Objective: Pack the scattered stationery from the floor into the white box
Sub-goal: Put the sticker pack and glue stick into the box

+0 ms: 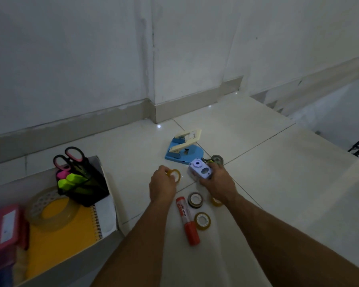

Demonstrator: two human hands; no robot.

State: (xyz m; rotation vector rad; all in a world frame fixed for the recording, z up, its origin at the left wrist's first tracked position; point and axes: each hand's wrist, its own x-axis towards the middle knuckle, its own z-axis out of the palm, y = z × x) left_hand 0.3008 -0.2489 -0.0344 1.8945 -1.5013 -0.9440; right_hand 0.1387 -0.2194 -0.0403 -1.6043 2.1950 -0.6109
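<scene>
Amber tape ring (174, 174) is pinched in the left hand (161, 184); right-hand fingers (212, 168) wrap the lilac sharpener (199, 169). Mid-pickup, I'd say; both go next to the white box (110, 184), eight o'clock on the floor (278, 183).

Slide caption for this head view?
Left hand grips a tape roll, right hand a lilac sharpener, beside the white box.

Yellow tape roll (216, 201) mostly hidden under the right hand's (217, 183) wrist, grey tape roll (217, 159) half covered beyond its fingers, white box (110, 239) far left of the left hand (162, 184) cut off by the picture's edge, glue stick (188, 221) label too blurred to read
</scene>
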